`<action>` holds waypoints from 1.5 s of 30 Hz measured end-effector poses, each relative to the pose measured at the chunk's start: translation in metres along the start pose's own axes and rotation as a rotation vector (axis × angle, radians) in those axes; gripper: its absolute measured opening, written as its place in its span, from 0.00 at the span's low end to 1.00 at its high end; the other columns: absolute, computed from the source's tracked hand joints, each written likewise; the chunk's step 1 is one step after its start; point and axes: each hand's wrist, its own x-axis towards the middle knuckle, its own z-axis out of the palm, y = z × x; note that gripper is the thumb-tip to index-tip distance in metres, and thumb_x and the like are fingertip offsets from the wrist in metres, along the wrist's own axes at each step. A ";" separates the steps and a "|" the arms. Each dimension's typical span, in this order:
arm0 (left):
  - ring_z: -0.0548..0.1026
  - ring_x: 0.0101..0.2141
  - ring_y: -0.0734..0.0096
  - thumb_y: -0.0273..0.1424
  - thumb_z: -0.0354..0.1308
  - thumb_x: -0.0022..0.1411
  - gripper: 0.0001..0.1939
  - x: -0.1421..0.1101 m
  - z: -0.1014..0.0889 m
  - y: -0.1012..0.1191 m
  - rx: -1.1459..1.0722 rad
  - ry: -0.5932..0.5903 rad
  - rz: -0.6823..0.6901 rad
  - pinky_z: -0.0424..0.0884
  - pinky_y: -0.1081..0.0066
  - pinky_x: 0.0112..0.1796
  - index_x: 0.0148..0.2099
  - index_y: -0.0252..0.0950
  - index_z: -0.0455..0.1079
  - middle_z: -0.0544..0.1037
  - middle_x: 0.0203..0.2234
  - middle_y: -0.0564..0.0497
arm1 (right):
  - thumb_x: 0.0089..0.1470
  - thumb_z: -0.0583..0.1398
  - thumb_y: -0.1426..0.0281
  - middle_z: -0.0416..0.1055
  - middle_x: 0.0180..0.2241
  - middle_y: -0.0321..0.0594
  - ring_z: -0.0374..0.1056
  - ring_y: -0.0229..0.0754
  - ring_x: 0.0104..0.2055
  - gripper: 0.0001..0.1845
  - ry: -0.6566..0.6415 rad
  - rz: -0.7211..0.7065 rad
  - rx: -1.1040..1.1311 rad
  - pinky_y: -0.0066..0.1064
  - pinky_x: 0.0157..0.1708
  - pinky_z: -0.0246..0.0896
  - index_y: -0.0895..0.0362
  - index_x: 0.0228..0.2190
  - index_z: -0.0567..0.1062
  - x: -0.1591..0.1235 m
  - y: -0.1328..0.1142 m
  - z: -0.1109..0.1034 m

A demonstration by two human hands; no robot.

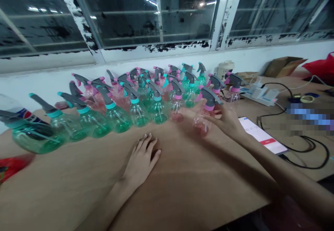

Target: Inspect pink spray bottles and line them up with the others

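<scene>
My right hand (226, 119) is wrapped round a pink see-through spray bottle (203, 121) with a grey trigger head, holding it upright on the brown table (182, 185), beside the right end of the bottle rows. My left hand (141, 159) lies flat on the table, fingers stretched out, holding nothing, just in front of the green bottles. Several green spray bottles (117, 118) and pink spray bottles (176, 111) stand in rows along the white wall.
A phone (262, 138) with a lit screen lies right of my right hand, with black cables (308, 151) around it. A white power strip (261, 95), a cardboard box (283, 65) and a red bag (322, 67) sit at the far right. A red wrapper (12, 165) lies at the left edge.
</scene>
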 end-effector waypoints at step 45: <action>0.58 0.59 0.58 0.41 0.45 0.68 0.21 -0.015 0.008 -0.022 -0.068 0.026 0.029 0.58 0.54 0.56 0.60 0.40 0.58 0.61 0.59 0.47 | 0.52 0.57 0.59 0.75 0.42 0.53 0.73 0.53 0.38 0.23 0.176 0.169 -0.143 0.41 0.37 0.64 0.63 0.44 0.72 0.054 0.046 -0.011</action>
